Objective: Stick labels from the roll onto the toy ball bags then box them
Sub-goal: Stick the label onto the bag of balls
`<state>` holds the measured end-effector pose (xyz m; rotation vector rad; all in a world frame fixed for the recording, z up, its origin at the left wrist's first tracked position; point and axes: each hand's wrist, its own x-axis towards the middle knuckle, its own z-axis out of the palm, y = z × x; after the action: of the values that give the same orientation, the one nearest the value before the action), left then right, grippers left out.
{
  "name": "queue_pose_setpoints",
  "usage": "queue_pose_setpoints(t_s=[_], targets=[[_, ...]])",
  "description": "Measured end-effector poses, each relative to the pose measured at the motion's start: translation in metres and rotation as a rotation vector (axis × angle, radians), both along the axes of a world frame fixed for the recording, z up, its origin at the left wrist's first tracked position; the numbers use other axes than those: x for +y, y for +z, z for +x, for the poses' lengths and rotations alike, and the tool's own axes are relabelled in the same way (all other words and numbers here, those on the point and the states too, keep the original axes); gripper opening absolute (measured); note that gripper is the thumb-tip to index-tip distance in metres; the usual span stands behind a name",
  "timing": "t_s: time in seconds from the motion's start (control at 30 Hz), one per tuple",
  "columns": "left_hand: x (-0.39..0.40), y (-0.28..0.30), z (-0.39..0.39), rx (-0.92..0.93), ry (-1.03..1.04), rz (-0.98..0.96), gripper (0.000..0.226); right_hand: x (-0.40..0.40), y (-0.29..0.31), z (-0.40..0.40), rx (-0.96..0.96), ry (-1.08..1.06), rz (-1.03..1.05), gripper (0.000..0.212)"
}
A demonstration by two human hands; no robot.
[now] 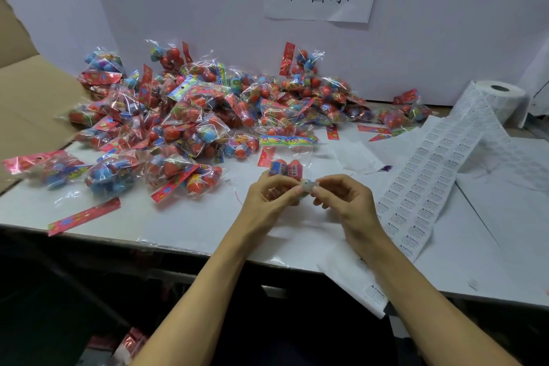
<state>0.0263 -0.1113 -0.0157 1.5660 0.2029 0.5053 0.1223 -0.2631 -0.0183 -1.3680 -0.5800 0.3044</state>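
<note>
Both forearms reach up from bottom edge, bare, converging at centre. Left hand point(269, 196) has fingers curled w/ thumb on top, gripping. Right hand point(341, 196) curled too, thumb & forefinger pinching at tips, just beside left fingertips. Wrists roughly level.

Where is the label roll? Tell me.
In the head view, the label roll stands at the table's far right by the white backboard, its label strip trailing toward the right hand.
</note>
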Motion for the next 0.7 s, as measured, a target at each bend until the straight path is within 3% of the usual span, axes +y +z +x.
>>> queue_pose_setpoints(t_s=[0.23,0.4,0.5,0.7], targets=[[-0.0008,0.0004,-0.0004,0.008,-0.004,-0.016,0.011,0.0010,-0.0033,0.0025,-0.003,0.023,-0.020,0.002],[-0.0018,0.0026,-0.0016,-0.025,-0.031,-0.082,0.058,-0.0006,-0.0046,0.0072,0.105,0.009,-0.015,0.010],[0.0003,-0.0005,-0.0011,-0.033,-0.056,-0.129,0.084,-0.0002,-0.0076,0.0081,0.044,0.011,-0.056,0.014],[0.0018,-0.0004,0.0004,0.004,-0.076,-0.132,0.088,0.0001,-0.0092,0.0067,-0.008,0.014,-0.098,0.020]])
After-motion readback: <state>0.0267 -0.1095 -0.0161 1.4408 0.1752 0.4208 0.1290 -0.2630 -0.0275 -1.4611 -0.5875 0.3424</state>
